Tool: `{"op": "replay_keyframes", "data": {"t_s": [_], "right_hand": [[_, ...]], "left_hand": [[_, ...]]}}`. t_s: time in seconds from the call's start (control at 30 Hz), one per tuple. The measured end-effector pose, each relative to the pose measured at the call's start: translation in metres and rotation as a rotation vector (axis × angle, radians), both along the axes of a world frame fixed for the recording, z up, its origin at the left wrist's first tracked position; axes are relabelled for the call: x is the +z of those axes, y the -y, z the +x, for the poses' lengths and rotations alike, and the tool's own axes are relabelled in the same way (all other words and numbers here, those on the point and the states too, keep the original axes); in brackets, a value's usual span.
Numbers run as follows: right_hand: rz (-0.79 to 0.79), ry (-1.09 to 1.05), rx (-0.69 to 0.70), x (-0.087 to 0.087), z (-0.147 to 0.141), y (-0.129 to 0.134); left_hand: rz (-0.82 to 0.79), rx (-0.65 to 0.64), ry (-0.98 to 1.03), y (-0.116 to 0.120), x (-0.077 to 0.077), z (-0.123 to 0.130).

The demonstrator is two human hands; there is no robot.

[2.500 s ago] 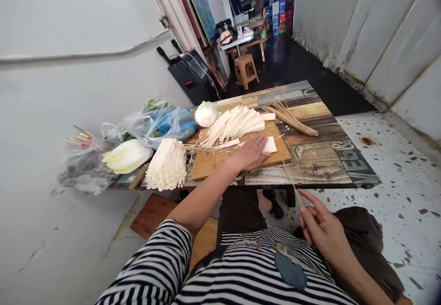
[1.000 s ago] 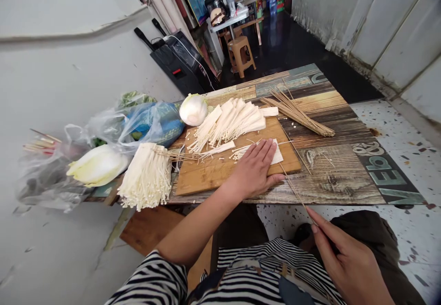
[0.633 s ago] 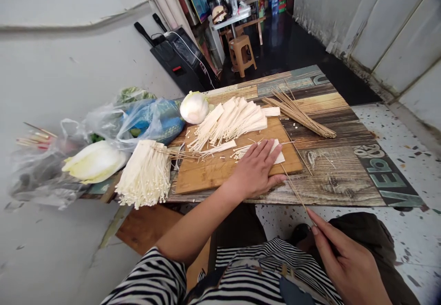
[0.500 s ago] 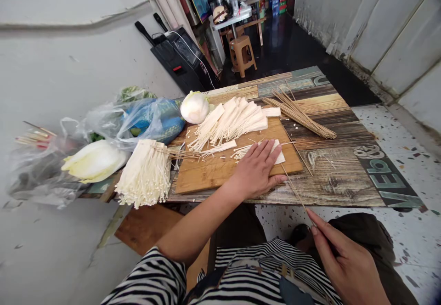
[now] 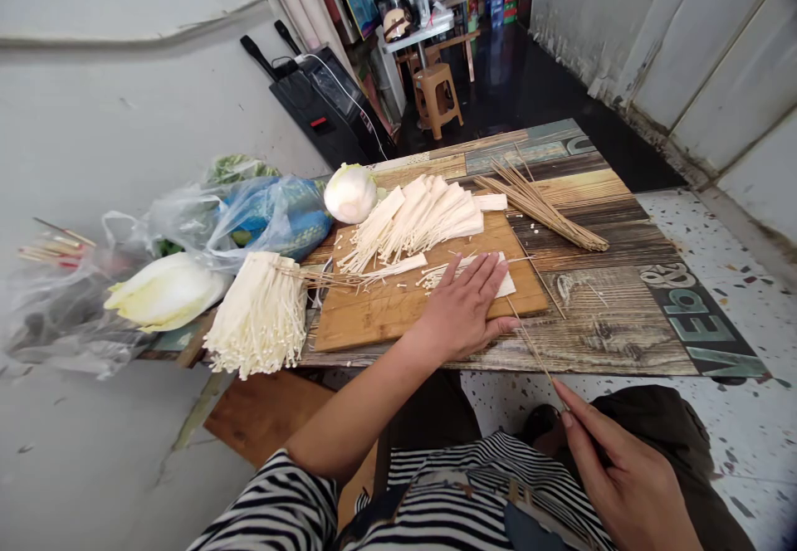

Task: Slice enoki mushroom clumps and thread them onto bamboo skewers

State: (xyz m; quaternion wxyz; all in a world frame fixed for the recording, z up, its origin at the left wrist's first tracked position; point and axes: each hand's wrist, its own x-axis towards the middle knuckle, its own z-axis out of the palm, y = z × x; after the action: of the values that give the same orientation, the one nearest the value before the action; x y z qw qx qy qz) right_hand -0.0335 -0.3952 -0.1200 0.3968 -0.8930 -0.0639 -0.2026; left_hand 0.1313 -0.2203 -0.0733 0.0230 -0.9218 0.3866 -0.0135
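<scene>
My left hand point(image 5: 466, 302) lies flat, fingers stretched, over a small bunch of enoki mushrooms point(image 5: 508, 286) near the right edge of the wooden cutting board point(image 5: 367, 319). Between the thumb and fingers of my right hand point(image 5: 623, 460) is a thin bamboo skewer point(image 5: 536, 348). Its far tip meets the mushrooms' base beside my left fingers; whether it has gone in is hidden. Behind my left hand, a pile of enoki portions point(image 5: 423, 215) covers the back of the board. One more skewer point(image 5: 548, 287) rests across the board's right edge.
A bundle of skewers point(image 5: 548, 211) lies on the table point(image 5: 610, 319) to the right. Left of the board are skewered enoki mushrooms point(image 5: 258, 319), a pale cabbage point(image 5: 168, 292) and plastic bags point(image 5: 267, 211). A round white vegetable point(image 5: 350, 193) sits behind. A brown stool point(image 5: 436, 99) stands farther off.
Both hands hold nearly the same pose, with the skewer still at the mushrooms. The view has shifted very slightly.
</scene>
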Motion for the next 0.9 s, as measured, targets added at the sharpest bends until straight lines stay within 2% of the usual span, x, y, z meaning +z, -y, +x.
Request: {"op": "replay_keyframes", "data": {"t_s": [0.67,0.9], "right_hand": [[-0.038,0.036,-0.011,0.0075,0.0009,-0.0046],[-0.070,0.028,-0.018,0.0042,0.0011,-0.0066]], "left_hand": [[0.008,0.004,-0.011,0.0015,0.0013,0.0002],[0.009,0.002,-0.008,0.0017,0.0010,-0.0002]]}}
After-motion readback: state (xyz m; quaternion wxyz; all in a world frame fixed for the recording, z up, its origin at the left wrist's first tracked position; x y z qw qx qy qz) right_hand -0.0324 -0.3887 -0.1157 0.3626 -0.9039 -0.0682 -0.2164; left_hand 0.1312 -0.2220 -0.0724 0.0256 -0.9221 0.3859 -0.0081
